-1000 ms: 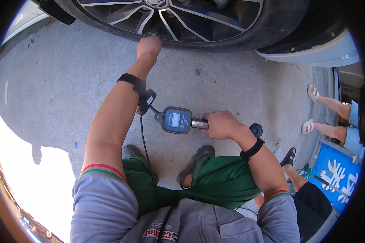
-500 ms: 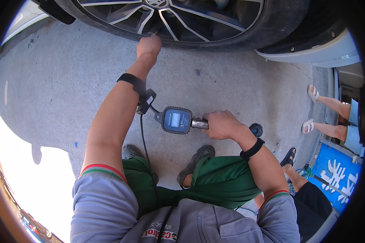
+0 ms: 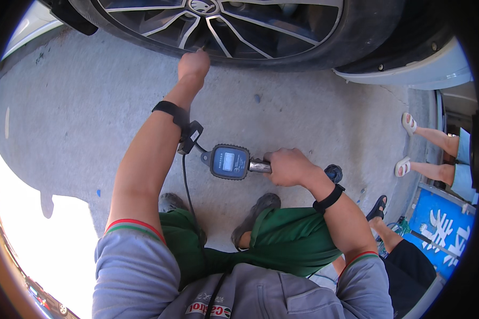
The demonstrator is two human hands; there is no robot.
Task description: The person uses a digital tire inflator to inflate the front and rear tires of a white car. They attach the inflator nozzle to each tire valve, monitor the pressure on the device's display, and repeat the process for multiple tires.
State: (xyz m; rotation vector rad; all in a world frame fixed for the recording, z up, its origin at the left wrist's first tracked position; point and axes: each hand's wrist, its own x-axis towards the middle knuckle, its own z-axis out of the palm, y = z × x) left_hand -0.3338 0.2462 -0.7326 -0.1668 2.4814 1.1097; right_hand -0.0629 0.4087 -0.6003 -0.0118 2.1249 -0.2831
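My right hand (image 3: 291, 167) is closed round the metal handle of a digital tyre pressure gauge (image 3: 229, 161). The gauge has a dark ribbed casing, a blue face and a small lit display, and sits above the ground in front of my knees. My left hand (image 3: 193, 66) reaches forward to the lower rim of a car wheel (image 3: 223, 33). Its fingers are pinched together at the rim, and a small tip shows beyond them; most of what they grip is hidden. From the gauge a short dark hose (image 3: 199, 147) runs toward my left forearm and disappears behind it.
The tyre (image 3: 303, 63) and white car body (image 3: 436, 74) span the far side. At right, another person's legs in white sandals (image 3: 403, 167) show, plus a black sandal (image 3: 377, 208) beside a blue sign (image 3: 436, 223). A thin cable (image 3: 186, 183) hangs from my left wrist.
The view has shifted slightly. My left hand stays at the wheel rim and my right hand keeps its grip on the gauge, with barely any movement.
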